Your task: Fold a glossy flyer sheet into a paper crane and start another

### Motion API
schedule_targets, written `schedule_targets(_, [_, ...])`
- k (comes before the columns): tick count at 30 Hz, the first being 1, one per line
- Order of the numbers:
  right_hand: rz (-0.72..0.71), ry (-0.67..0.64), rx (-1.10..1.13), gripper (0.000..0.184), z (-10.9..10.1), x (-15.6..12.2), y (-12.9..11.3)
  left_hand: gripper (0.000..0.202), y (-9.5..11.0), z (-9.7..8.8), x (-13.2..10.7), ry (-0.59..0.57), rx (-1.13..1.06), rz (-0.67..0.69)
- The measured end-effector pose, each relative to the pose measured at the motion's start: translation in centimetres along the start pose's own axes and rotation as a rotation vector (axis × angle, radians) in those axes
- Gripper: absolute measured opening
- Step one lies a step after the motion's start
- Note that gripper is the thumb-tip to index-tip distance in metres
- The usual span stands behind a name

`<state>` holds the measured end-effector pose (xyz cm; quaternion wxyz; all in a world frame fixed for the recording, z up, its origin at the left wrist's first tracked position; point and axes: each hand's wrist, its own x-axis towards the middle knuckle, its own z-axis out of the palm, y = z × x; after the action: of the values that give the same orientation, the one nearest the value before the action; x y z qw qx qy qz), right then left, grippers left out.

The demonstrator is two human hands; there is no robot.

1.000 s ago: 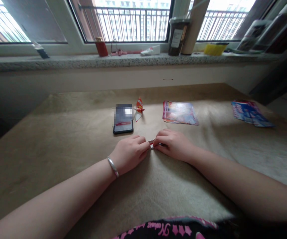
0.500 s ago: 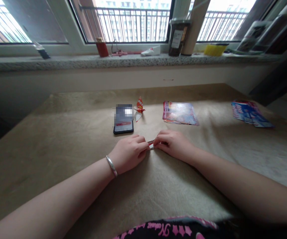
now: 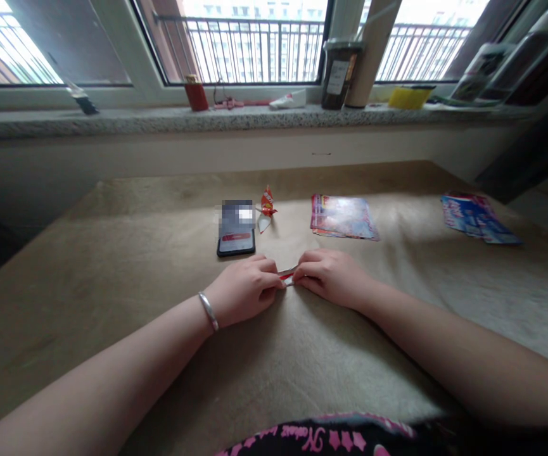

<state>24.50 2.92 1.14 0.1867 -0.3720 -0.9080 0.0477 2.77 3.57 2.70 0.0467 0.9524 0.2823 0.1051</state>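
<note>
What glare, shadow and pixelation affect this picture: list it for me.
Head view: bright daylight overexposes the window; head view: glare whitens the middle card stack; head view: soft shadows lie under the left hand and right hand; head view: mosaic hides the upper part of the phone; head view: the folded paper shows little detail.

Garment (image 3: 274, 443): pink lettering beside stars, not surely readable
Jar (image 3: 336, 77): white label, print too small
Phone (image 3: 236, 246): red band on screen, writing indistinct
Orange folded piece (image 3: 267, 202): pale letters, unclear
Middle card stack (image 3: 344, 217): lettering near left edge, blurred
Right card stack (image 3: 479, 218): white letters on blue, illegible
</note>
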Motion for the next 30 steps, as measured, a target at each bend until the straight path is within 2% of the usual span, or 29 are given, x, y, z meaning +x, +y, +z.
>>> schedule_targets(4, [-0.026,0.008,0.004,0.017,0.07,-0.08,0.24,0.019,-0.08,-0.18,-0.03,-0.003,-0.014,0.009])
schedule_targets(11, [-0.042,-0.001,0.018,0.016,0.3,-0.13,0.13,0.021,-0.11,-0.03,-0.01,0.001,0.144,0.042])
schedule_targets(17, [-0.023,0.003,0.035,0.015,0.38,-0.08,0.05,0.02,-0.23,0.54,-0.07,0.036,0.09,0.042])
schedule_targets(21, [-0.012,0.012,0.035,0.014,0.32,-0.09,0.02,0.023,0.05,0.49,-0.12,0.059,0.045,-0.014])
schedule_targets(30, [-0.057,0.009,-0.056,0.018,0.28,-0.24,-0.12,0.021,0.15,0.14,-0.03,0.008,0.13,-0.006])
